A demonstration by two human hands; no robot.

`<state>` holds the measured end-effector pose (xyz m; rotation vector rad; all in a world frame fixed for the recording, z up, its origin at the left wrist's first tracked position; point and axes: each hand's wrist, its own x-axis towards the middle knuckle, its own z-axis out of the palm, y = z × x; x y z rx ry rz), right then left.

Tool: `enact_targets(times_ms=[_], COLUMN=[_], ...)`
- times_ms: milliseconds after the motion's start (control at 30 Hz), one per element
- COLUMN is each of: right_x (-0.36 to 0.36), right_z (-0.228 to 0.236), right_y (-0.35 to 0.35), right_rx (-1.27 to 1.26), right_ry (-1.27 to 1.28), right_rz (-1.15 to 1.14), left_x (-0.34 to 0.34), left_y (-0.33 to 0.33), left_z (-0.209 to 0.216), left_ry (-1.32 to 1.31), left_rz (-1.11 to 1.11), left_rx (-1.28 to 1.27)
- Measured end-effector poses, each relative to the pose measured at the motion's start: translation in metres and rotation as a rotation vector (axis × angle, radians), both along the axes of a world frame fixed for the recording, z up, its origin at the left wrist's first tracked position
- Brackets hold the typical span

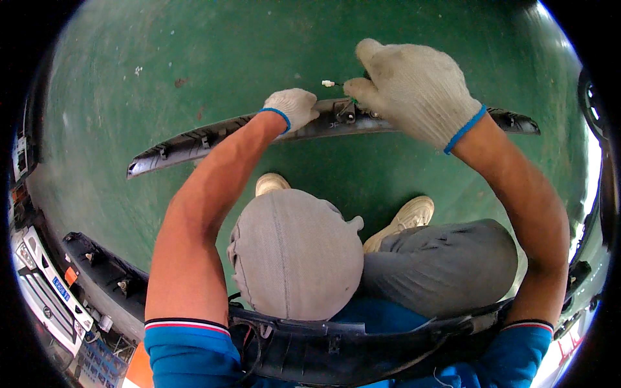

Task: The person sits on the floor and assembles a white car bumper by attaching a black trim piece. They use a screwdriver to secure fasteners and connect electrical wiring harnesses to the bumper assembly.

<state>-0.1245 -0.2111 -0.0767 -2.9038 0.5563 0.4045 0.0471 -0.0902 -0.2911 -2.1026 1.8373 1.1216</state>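
A long, curved dark plastic trim strip runs from left to right ahead of my knees, its inner side with brackets facing me. My left hand, in a knitted off-white glove with a blue cuff, is closed around the strip left of its middle. Above the strip's right half is my right hand, in a matching glove. Its fingertips are closed on a thin dark wire that ends in a small white connector. A dark bracket sits mid-strip. The right hand hides part of the strip.
Across my lap lies a black plastic part with loose cables. Another black part lies at the left. A white vehicle front stands at the lower left. Around my shoes is a green floor.
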Motion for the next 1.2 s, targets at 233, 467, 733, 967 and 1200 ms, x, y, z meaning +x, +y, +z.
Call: enact_targets(times_ms=[233,467,733,967,1200], right_x=[-0.015,0.004,0.01,0.023,0.028], right_z=[-0.013,-0.031,-0.054,-0.055,-0.064], right_y=[-0.007,-0.004,0.006,-0.002,-0.024], right_rx=[0.019,0.666,0.793,1.098,0.952], right_ry=[-0.057,-0.393,-0.597,-0.544,-0.451], right_rz=[0.316,-0.264,-0.335,-0.212,-0.009], left_x=[-0.004,0.004,0.001,0.008,-0.001], left_y=[-0.003,-0.005,0.0,0.011,0.001], left_z=[0.001,-0.003,0.001,-0.031,0.002], left_ry=[0.036,0.034,0.006,0.213,0.025], left_rz=[0.043,0.042,0.013,0.222,0.085], left_rx=[0.035,0.012,-0.008,-0.032,0.008])
